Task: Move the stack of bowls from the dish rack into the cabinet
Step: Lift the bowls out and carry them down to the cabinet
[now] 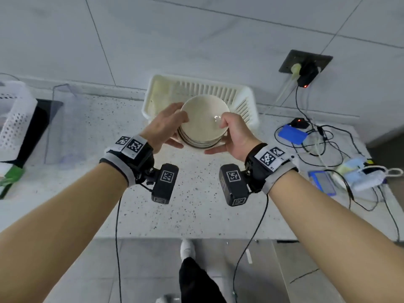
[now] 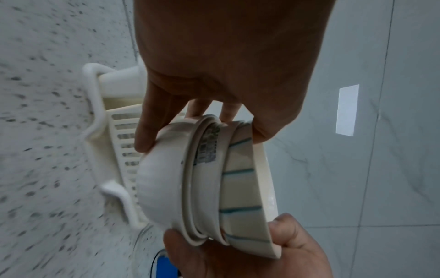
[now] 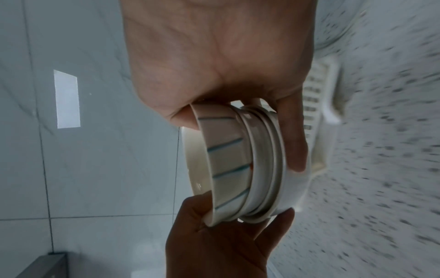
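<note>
In the head view, the stack of bowls (image 1: 204,121) is held up in the air just in front of the cream slatted dish rack (image 1: 238,99), clear of the rack's floor, mouths facing up toward the camera so the stack's axis runs roughly vertical. The left hand (image 1: 166,127) clamps the stack's left side, thumb over the top rim and fingers beneath; the right hand (image 1: 232,136) clamps the right side the same way. Both wrists carry straps with black-and-white square code markers; no readable words show there. The rack sits on a white speckled countertop (image 1: 196,204) against a pale grey tiled wall (image 1: 196,40). Right of the rack lie a dark wall socket (image 1: 306,64) with plugs, tangled cables, a blue box (image 1: 293,133) and a phone (image 1: 323,182); left of the rack stands a white perforated basket (image 1: 15,114). In the left wrist view, the left hand (image 2: 226,65) grips the stack (image 2: 207,184), whose side is turned to the camera: a plain white bowl at the bottom, a bowl with a printed label too blurred to read, and a top bowl with blue-green stripes. The right hand (image 2: 250,257) holds the far edge, the rack (image 2: 104,131) behind. In the right wrist view, the right hand (image 3: 219,65) pinches the striped rim of the stack (image 3: 243,165), the left hand (image 3: 221,244) opposite, the rack (image 3: 321,112) beyond.
</note>
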A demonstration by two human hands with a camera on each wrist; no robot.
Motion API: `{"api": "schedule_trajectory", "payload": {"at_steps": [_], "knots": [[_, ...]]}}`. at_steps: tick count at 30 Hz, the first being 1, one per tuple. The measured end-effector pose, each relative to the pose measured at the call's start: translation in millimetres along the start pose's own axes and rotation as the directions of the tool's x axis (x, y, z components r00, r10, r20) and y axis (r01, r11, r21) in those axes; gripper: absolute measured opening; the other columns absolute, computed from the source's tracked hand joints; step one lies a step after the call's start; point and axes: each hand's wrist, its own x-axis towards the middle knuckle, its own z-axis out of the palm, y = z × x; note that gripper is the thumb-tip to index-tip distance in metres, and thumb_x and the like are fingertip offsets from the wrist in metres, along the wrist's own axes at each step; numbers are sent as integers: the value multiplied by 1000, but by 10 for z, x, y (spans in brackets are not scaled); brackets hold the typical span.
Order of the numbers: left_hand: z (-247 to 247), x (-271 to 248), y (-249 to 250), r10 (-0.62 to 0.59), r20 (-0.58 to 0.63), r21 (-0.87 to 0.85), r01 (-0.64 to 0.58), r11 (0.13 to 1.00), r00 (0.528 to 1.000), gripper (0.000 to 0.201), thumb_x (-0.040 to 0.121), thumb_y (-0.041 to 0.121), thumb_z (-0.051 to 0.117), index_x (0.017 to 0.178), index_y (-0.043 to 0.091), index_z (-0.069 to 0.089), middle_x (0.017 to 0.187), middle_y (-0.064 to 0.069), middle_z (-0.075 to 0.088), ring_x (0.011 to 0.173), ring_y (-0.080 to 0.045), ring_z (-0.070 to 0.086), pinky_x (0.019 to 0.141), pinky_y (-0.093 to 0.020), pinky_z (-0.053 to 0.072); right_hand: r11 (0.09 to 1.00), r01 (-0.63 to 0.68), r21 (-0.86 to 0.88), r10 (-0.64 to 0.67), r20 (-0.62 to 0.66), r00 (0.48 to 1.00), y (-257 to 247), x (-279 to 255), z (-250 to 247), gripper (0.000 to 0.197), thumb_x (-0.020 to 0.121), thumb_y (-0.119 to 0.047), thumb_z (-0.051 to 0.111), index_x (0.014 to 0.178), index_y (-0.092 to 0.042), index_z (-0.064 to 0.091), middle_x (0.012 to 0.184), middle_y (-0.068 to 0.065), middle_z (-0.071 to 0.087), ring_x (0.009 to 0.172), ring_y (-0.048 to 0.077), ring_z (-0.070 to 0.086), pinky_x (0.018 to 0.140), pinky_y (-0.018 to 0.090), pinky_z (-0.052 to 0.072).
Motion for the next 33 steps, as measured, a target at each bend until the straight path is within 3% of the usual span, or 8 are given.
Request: {"api": "schedule_trajectory", "payload": {"at_steps": [3, 7, 13, 18, 22, 26, 30, 33], "knots": [[120, -442, -244, -13, 27, -15, 14, 1000, 1000, 49, 91, 24, 49, 139, 28, 43, 126, -16, 55, 104, -39, 63, 77, -46, 61, 1000, -11, 22, 13, -82, 997, 370, -445, 62, 67, 67, -20, 47, 133, -9, 50, 104, 12, 58, 92, 35, 61, 81, 66, 58], [226, -959, -498, -55, 37, -28, 56, 998, 998, 48, 88, 22, 51, 136, 29, 48, 120, -12, 59, 99, -37, 65, 75, -46, 62, 998, -32, 61, 37, -86, 996, 809, -921, 138, 62, 75, -19, 45, 136, -10, 47, 113, 12, 53, 101, 36, 58, 78, 62, 60], [347, -1512, -759, -83, 70, -20, 85, 996, 994, 46, 89, 21, 52, 134, 28, 49, 116, -10, 61, 94, -35, 67, 73, -43, 62, 993, -47, 108, 56, -88, 995, 1257, -1441, 168, 68, 69, -22, 47, 136, -9, 48, 121, 12, 49, 106, 37, 56, 74, 60, 62], [584, -1811, -1032, -107, 72, -23, 108, 994, 992, 48, 89, 18, 54, 136, 27, 47, 117, -8, 60, 97, -34, 66, 76, -45, 62, 994, -62, 90, 67, -63, 996, 1648, -1684, 53, 63, 74, -22, 44, 136, -12, 48, 127, 14, 51, 114, 40, 57, 71, 55, 63], [859, -2013, -1364, -131, 68, -44, 134, 990, 989, 48, 89, 16, 54, 135, 27, 46, 118, -6, 61, 96, -32, 66, 74, -44, 62, 994, -89, 65, 91, -23, 996, 2025, -1815, -116, 58, 77, -22, 43, 134, -16, 49, 123, 13, 51, 112, 41, 59, 76, 60, 61], [1172, -2233, -1763, -160, 43, -86, 164, 983, 986, 48, 91, 11, 54, 136, 24, 44, 114, -4, 62, 100, -31, 65, 71, -41, 62, 991, -117, 70, 118, -12, 993, 2515, -1915, -309, 65, 69, -23, 44, 134, -23, 51, 123, 11, 51, 110, 43, 59, 71, 58, 63], [1492, -2411, -2248, -213, 81, -88, 220, 971, 974, 57, 83, 19, 57, 138, 24, 43, 126, -9, 61, 104, -34, 66, 80, -50, 62, 978, -199, 56, 200, -13, 980, 3072, -2027, -472, 67, 68, -24, 45, 134, -19, 50, 130, 14, 51, 113, 48, 59, 72, 58, 63], [1701, -2480, -2635, -242, 94, -102, 251, 963, 966, 61, 79, 23, 57, 138, 25, 44, 125, -7, 63, 104, -30, 66, 73, -43, 63, 970, -238, 55, 239, -20, 971, 3470, -2057, -602, 65, 68, -24, 46, 133, -20, 51, 140, 17, 49, 120, 49, 55, 69, 56, 63]]}}
